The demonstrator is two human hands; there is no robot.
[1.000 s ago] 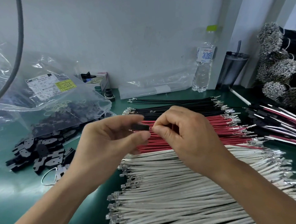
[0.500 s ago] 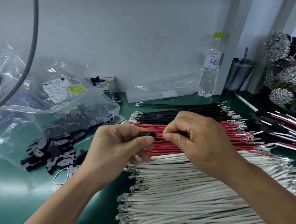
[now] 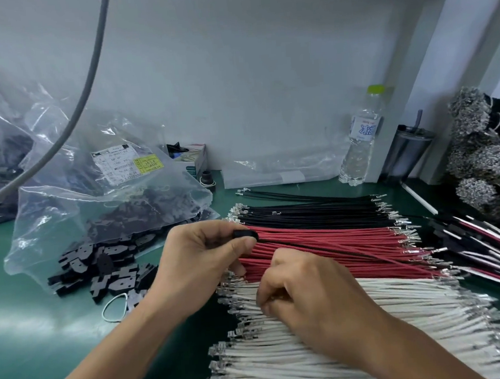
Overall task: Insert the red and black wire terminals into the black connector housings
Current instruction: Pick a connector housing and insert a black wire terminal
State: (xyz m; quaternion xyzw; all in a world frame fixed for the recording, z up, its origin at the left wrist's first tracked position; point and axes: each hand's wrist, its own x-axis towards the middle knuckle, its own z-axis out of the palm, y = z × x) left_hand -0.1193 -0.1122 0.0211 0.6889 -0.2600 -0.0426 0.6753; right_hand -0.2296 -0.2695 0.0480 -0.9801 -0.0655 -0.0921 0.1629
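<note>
My left hand [image 3: 200, 261] pinches a small black connector housing [image 3: 245, 235] between thumb and forefinger, held over the left end of the red wires [image 3: 320, 234]. One thin black wire [image 3: 336, 250] runs from the housing to the right across the red row. Behind the red row lie the black wires [image 3: 303, 212]. My right hand [image 3: 315, 297] rests with curled fingers where the red row meets the white wires [image 3: 400, 326]. Its fingertips are hidden, so a hold on a wire cannot be made out.
Loose black housings [image 3: 100, 265] spill from a clear plastic bag [image 3: 94, 185] at the left, with a rubber band [image 3: 115, 308] beside them. A water bottle [image 3: 360, 140] and dark cup [image 3: 406, 154] stand at the back. Wired assemblies [image 3: 483, 238] and terminal bundles [image 3: 476, 149] crowd the right.
My right hand has left the housing and dropped toward me onto the wire pile. My left hand still holds the housing, a black wire now trailing from it.
</note>
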